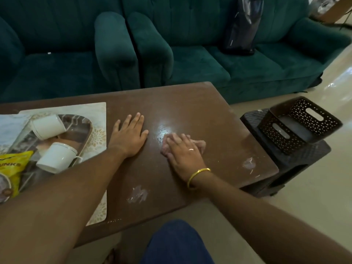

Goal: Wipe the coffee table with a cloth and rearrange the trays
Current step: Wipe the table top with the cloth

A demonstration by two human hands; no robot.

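The brown coffee table [190, 103] carries white smudges near its front edge [138, 194] and its right edge [249, 162]. My right hand [182, 155] presses down on a small pinkish cloth [200, 144] at the table's middle; most of the cloth is hidden under my palm. My left hand [129, 136] lies flat and open on the bare tabletop just left of it, holding nothing. At the left end a brown marbled tray [89, 128] sits on a pale placemat [95, 111], with two white cups [48, 126] [57, 157] tipped on their sides in it.
A yellow snack packet [11, 168] lies at the tray's near end. A dark perforated basket [299, 122] stands on a dark stool [308, 157] against the table's right end. Green sofas [190, 63] line the far side; a black bag [242, 27] rests on one.
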